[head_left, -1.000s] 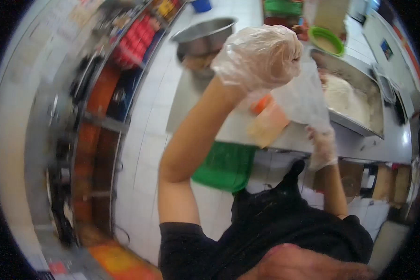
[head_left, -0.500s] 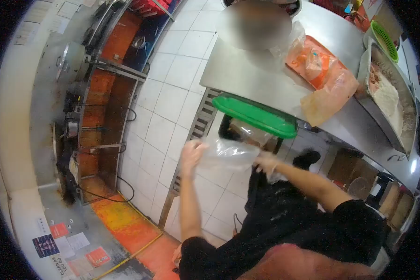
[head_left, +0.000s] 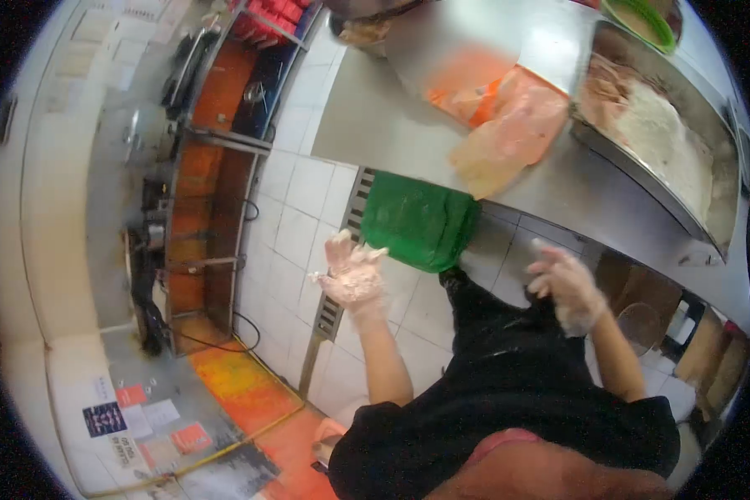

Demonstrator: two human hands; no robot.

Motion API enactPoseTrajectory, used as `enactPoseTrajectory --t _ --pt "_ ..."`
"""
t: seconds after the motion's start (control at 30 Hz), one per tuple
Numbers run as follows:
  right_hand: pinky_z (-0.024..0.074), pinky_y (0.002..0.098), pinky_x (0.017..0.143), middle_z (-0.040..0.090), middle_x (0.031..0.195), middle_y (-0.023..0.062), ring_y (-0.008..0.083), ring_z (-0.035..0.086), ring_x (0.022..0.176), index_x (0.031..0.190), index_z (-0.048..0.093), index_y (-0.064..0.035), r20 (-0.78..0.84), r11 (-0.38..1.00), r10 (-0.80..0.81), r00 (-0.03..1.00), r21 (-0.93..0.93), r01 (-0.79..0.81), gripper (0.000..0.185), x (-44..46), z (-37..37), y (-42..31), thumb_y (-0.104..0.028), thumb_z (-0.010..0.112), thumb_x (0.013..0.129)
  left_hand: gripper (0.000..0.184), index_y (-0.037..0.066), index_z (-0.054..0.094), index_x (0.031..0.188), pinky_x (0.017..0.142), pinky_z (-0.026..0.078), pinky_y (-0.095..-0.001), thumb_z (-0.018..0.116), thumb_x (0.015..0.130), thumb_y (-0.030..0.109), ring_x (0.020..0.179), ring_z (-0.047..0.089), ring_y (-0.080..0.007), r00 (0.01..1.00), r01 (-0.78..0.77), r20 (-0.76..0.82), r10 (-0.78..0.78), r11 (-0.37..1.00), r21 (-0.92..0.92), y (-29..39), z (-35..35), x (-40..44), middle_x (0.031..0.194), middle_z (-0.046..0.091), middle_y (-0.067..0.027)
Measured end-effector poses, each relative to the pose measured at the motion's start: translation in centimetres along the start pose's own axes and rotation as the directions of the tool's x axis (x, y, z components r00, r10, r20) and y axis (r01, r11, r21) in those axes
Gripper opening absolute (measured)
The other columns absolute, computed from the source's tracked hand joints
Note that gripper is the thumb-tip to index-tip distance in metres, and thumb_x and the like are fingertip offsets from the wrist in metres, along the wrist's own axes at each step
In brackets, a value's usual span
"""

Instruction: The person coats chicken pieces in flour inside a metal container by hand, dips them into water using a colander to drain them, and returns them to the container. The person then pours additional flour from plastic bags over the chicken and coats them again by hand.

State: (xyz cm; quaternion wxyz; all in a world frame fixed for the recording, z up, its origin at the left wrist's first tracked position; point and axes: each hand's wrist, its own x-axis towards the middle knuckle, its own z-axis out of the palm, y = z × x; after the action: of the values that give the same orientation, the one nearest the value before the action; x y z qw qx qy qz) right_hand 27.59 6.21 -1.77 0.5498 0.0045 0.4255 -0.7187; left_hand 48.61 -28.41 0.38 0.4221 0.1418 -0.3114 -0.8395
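Note:
My left hand [head_left: 354, 273] wears a clear plastic glove dusted with white flour-like powder. Its fingers are spread, the palm shows, and nothing is in it. Just beyond it is a bin with a green lid [head_left: 417, 223], which lies down over the opening. My right hand [head_left: 568, 287], also in a clear glove, is raised in front of the steel table, fingers apart and holding nothing. A steel tray [head_left: 633, 162] on the table holds white flour [head_left: 658, 133] beside pinkish pieces that look like raw meat.
On the steel table [head_left: 375, 117] lie a crumpled stained plastic bag [head_left: 508, 133] and an orange tray [head_left: 550, 83]. A green basket [head_left: 642, 25] stands at the back. Along the left wall runs a metal-framed rack [head_left: 217, 137]; a cable [head_left: 254, 329] hangs near the floor.
The clear plastic bag stretched between my hands is gone from them. My hands have moved apart, the right one farther right. The bin's green lid has swung down from its raised position.

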Motion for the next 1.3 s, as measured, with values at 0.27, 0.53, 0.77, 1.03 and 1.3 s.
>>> enactPoseTrajectory --t 0.27,0.53,0.77,1.03,1.3 --pt "0.0541 0.0297 0.073 0.063 0.108 0.0132 0.0180 0.064 0.087 0.136 0.047 0.0006 -0.029 0.864 -0.206 0.978 -0.475 0.168 0.055 -8.2 -2.7 -14.8 -0.032 0.060 0.094 0.095 0.023 0.046 0.143 0.097 0.037 -0.0699 0.056 0.069 0.081 0.121 0.052 -0.0329 0.831 0.395 0.521 -0.193 0.865 -0.310 -21.3 29.2 0.6 0.154 0.035 -0.0067" --pt "0.0511 0.0309 0.081 0.066 0.109 0.0103 0.0213 0.065 0.090 0.132 0.055 -0.0193 -0.238 0.563 -0.318 0.918 -0.826 -0.019 0.056 -5.7 -6.2 -22.2 -0.059 0.048 0.092 0.113 0.038 -0.003 0.154 0.108 0.000 -0.0698 0.021 0.061 0.099 0.145 0.009 -0.0410 0.652 0.438 0.678 -0.340 0.898 0.029 -32.5 42.7 1.9 0.162 -0.004 -0.0096" --pt "0.0514 0.0344 0.081 0.070 0.101 0.0096 0.0249 0.065 0.086 0.116 0.066 -0.0103 0.019 0.172 -0.663 0.749 -0.969 0.176 0.031 -2.3 -9.2 -23.3 -0.029 0.056 0.094 0.105 0.029 0.009 0.156 0.116 0.006 -0.0545 0.036 0.074 0.089 0.147 0.010 -0.0370 0.629 -0.196 0.665 -0.403 0.745 0.638 -37.3 43.3 5.3 0.162 0.002 -0.0128" --pt "0.0456 0.0395 0.098 0.062 0.120 0.0203 0.0342 0.057 0.112 0.127 0.057 -0.0038 -0.624 0.299 -0.467 0.627 -0.779 -0.552 0.048 -4.2 -26.6 -34.1 -0.040 0.044 0.099 0.077 0.015 0.032 0.149 0.111 0.029 -0.0376 0.054 0.089 0.058 0.137 0.035 -0.0281 0.451 0.644 0.121 -0.884 0.416 0.642 -45.0 37.1 16.5 0.151 0.032 -0.0155" --pt "0.0477 0.0435 0.090 0.057 0.123 0.0235 0.0326 0.053 0.117 0.145 0.037 -0.0034 -0.171 0.176 -0.436 0.884 -0.979 -0.103 0.071 5.9 -36.6 -29.3 -0.056 0.038 0.097 0.061 0.012 0.041 0.144 0.107 0.037 -0.0347 0.056 0.093 0.043 0.132 0.041 -0.0225 0.422 0.658 -0.047 -0.905 0.269 0.703 -48.0 37.5 17.8 0.144 0.042 -0.0128"
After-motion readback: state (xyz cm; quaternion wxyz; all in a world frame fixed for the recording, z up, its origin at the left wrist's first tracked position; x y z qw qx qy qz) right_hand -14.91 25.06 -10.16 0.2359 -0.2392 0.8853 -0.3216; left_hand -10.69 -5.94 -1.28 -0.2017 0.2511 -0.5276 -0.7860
